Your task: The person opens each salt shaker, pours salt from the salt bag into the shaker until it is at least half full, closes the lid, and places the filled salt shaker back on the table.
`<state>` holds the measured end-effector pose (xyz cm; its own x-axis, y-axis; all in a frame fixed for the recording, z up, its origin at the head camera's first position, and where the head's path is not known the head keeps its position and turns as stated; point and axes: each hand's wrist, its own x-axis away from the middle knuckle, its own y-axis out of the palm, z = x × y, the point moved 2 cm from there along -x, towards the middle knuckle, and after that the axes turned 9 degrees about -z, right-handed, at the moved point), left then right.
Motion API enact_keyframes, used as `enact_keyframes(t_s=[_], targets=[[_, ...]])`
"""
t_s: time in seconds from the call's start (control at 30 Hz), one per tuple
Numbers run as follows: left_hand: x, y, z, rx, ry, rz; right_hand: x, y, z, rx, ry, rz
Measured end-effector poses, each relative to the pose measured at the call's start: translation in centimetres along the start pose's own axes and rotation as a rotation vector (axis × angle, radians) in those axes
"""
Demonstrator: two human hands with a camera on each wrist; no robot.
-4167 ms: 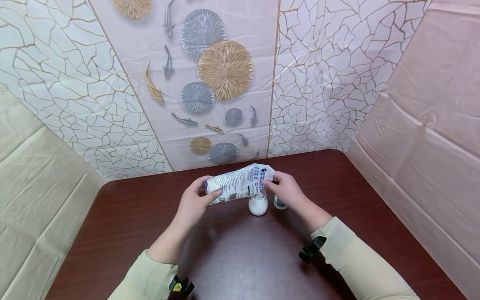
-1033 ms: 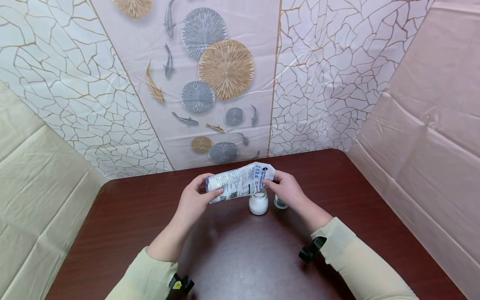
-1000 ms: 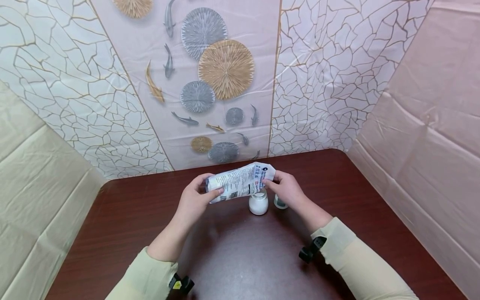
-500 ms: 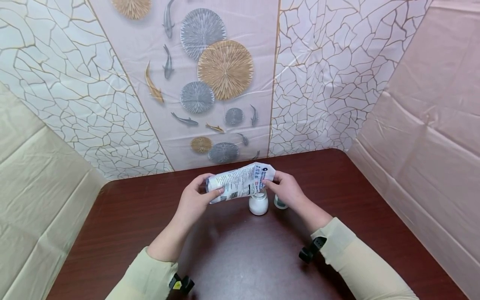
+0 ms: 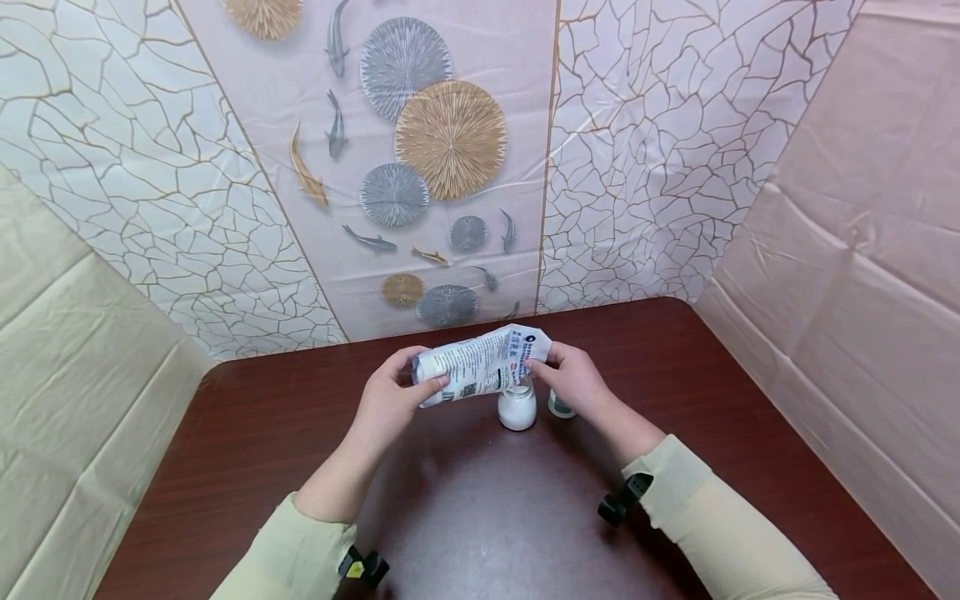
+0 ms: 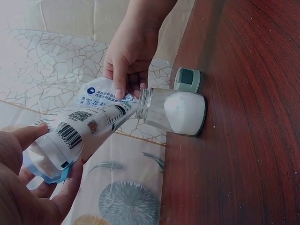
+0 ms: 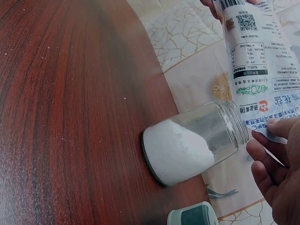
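Observation:
A white and blue printed bag of salt (image 5: pixel 468 367) is held aslant above a small glass jar (image 5: pixel 517 410). My left hand (image 5: pixel 386 400) grips its bottom end, thumb on the near face. At the other end, my right hand (image 5: pixel 576 379) pinches the bag's top between thumb and fingers. The narrow top points into the mouth of the jar in the left wrist view; the jar stands upright. White salt (image 6: pixel 185 112) lies heaped in it, sloping to one side, also plain in the right wrist view as a white mound (image 7: pixel 176 152).
A pale green lid (image 6: pixel 187 79) with a dark inset lies on the table beside the jar, below my right hand. Tiny white grains dot the dark red wooden table (image 5: pixel 480 517). Patterned cloth walls (image 5: pixel 630 167) rise behind its back edge and at both sides.
Over the last second the hands and bag hold almost still. Compared with 4.2 seconds ago, the bag sits slightly higher and more of the jar's rim shows beneath it.

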<state>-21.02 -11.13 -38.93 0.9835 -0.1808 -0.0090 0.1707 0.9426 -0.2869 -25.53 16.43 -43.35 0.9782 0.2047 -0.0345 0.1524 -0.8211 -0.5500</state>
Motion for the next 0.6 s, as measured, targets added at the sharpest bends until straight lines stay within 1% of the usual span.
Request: enact_keyframes(t_s=[0.37,0.6], targets=[[0.04,-0.06,0.10,-0.022,-0.009,0.005,-0.01,0.05,-0.04,0.014,-0.003,0.001],[0.00,-0.08,0.00,-0.012,-0.007,0.001,-0.11,0.09,0.02,0.006,-0.006,0.002]])
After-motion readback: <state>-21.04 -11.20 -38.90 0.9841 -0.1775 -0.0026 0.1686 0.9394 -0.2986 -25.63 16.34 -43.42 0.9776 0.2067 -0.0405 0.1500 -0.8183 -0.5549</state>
